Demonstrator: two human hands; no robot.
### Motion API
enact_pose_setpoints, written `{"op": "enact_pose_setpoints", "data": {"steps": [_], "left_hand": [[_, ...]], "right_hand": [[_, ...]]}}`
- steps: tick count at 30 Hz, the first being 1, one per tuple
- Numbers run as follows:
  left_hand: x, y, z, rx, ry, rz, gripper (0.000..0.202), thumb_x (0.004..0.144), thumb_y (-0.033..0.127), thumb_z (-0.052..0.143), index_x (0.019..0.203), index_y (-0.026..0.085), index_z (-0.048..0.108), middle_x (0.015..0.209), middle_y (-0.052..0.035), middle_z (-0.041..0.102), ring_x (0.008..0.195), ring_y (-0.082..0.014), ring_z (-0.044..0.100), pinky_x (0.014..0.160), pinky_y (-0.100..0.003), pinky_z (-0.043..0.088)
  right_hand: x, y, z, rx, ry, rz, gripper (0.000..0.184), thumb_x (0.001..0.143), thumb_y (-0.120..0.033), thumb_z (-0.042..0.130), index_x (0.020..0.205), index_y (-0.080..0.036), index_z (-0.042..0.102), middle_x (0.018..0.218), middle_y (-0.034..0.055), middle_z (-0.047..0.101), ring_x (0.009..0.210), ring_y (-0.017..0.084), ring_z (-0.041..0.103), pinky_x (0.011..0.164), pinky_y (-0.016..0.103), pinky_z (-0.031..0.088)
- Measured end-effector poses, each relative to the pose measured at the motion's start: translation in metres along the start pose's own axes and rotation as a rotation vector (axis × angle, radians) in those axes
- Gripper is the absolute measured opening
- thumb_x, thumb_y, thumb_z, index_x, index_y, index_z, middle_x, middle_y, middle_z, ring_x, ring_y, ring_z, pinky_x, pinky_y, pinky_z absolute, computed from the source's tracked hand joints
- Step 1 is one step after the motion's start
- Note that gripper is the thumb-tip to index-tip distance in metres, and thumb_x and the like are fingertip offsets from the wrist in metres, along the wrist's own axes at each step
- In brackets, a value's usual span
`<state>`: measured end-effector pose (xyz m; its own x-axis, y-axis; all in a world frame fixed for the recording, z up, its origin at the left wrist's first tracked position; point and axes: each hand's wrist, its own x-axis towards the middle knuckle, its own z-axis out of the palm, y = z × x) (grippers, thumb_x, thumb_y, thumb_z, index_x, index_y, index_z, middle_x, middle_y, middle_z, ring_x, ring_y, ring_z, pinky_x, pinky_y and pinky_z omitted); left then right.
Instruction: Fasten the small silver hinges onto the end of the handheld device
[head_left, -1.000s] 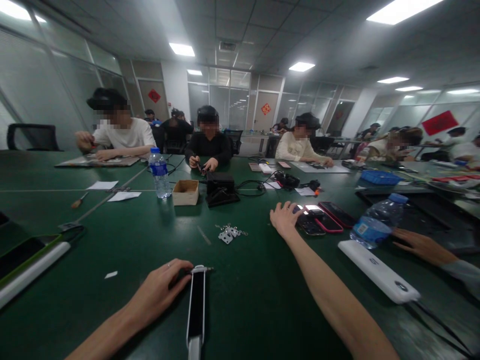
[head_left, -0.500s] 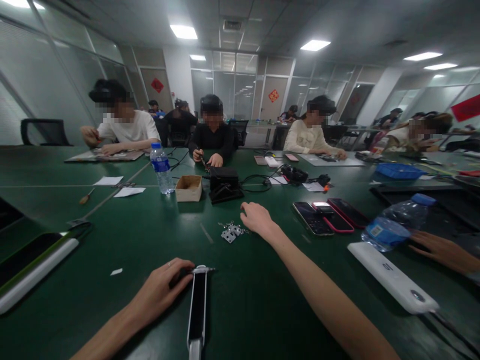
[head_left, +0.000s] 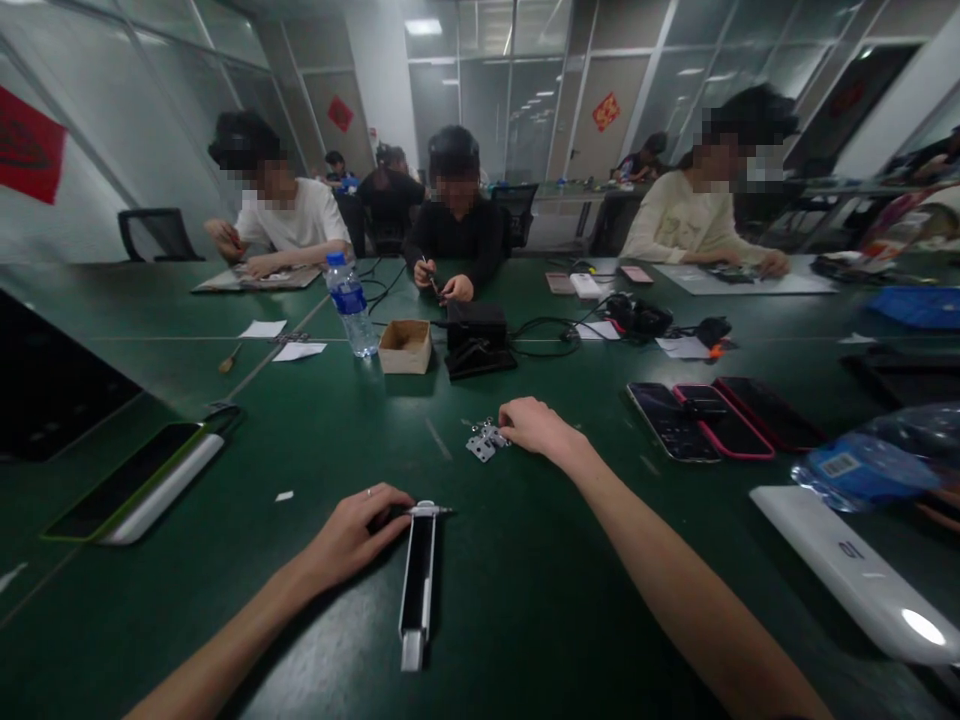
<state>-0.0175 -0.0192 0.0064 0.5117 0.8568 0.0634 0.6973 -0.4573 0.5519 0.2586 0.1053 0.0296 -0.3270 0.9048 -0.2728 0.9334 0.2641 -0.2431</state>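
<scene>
My left hand (head_left: 367, 525) is closed round the handle end of a slim screwdriver-like tool (head_left: 442, 511), whose thin metal tip points right. The tool lies across the top of a long narrow case (head_left: 418, 580) with a dark inside and silver edges. Farther out, my right hand (head_left: 538, 425) rests at the right edge of a small pile of silver metal plates (head_left: 484, 442) with holes. Its fingers are curled down and pressed together at the pile; what lies between the fingertips is hidden.
Beyond the pile stand a black box-like stand (head_left: 478, 340), a small cardboard box (head_left: 405, 348) and a water bottle (head_left: 352, 305). Phones (head_left: 724, 420), a white device (head_left: 855, 570) and a lying bottle (head_left: 870, 465) are at right. Co-workers sit across the green table (head_left: 510, 620).
The view has tilted down and shifted, so the table things appear elsewhere. My right hand has moved closer to the metal plates, with its fingers now at them. My left hand stays at the case.
</scene>
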Motion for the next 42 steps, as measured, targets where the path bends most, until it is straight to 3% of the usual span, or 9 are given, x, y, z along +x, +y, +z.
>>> {"op": "enact_pose_setpoints", "data": {"steps": [9, 25, 29, 33, 38, 42], "left_hand": [[0.002, 0.001, -0.001, -0.018, -0.015, -0.038, 0.023, 0.090, 0.031, 0.045, 0.100, 0.019, 0.061, 0.094, -0.0040, 0.066, 0.081, -0.0159, 0.061, 0.072, -0.026, 0.049], [0.001, -0.001, 0.000, -0.046, -0.004, -0.027, 0.020, 0.091, 0.030, 0.046, 0.099, 0.019, 0.061, 0.090, -0.0031, 0.065, 0.076, -0.0146, 0.060, 0.068, -0.025, 0.048], [0.001, -0.003, 0.001, -0.057, 0.011, -0.014, 0.021, 0.091, 0.031, 0.046, 0.099, 0.020, 0.062, 0.092, -0.0036, 0.066, 0.080, -0.0160, 0.061, 0.071, -0.026, 0.048], [0.001, -0.007, 0.002, -0.068, 0.025, 0.002, 0.022, 0.091, 0.033, 0.046, 0.100, 0.021, 0.062, 0.092, -0.0035, 0.066, 0.078, -0.0160, 0.061, 0.070, -0.025, 0.049], [0.000, -0.011, 0.003, -0.061, 0.040, 0.015, 0.024, 0.091, 0.035, 0.046, 0.100, 0.021, 0.063, 0.089, -0.0029, 0.067, 0.073, -0.0153, 0.061, 0.066, -0.024, 0.049], [0.000, -0.014, 0.004, -0.078, 0.052, 0.031, 0.024, 0.091, 0.037, 0.046, 0.100, 0.022, 0.063, 0.091, -0.0032, 0.068, 0.078, -0.0168, 0.063, 0.071, -0.024, 0.050]], "right_hand": [[-0.001, 0.001, -0.002, 0.024, -0.027, -0.032, 0.021, 0.086, -0.020, 0.051, 0.099, -0.019, 0.067, 0.102, 0.0105, 0.065, 0.094, 0.023, 0.062, 0.076, 0.029, 0.046], [0.004, 0.011, -0.002, 0.105, -0.081, -0.069, 0.019, 0.085, -0.026, 0.053, 0.096, -0.018, 0.066, 0.096, 0.0077, 0.066, 0.085, 0.018, 0.062, 0.069, 0.024, 0.044], [0.002, 0.019, -0.010, 0.064, 0.099, 0.004, 0.026, 0.086, -0.035, 0.050, 0.102, -0.018, 0.062, 0.104, 0.0085, 0.062, 0.093, 0.019, 0.058, 0.076, 0.026, 0.043], [-0.006, 0.043, -0.012, -0.019, 0.376, 0.299, 0.033, 0.088, -0.036, 0.046, 0.112, -0.017, 0.056, 0.114, 0.0129, 0.055, 0.106, 0.025, 0.049, 0.087, 0.034, 0.038], [-0.044, 0.089, 0.018, -0.072, 0.667, 0.546, 0.036, 0.089, -0.035, 0.042, 0.118, -0.017, 0.052, 0.122, 0.0144, 0.048, 0.112, 0.028, 0.041, 0.087, 0.037, 0.036], [-0.082, 0.125, 0.043, -0.140, 0.744, 0.779, 0.047, 0.085, -0.044, 0.047, 0.120, -0.014, 0.052, 0.125, 0.0181, 0.044, 0.116, 0.034, 0.035, 0.092, 0.044, 0.032]]}}
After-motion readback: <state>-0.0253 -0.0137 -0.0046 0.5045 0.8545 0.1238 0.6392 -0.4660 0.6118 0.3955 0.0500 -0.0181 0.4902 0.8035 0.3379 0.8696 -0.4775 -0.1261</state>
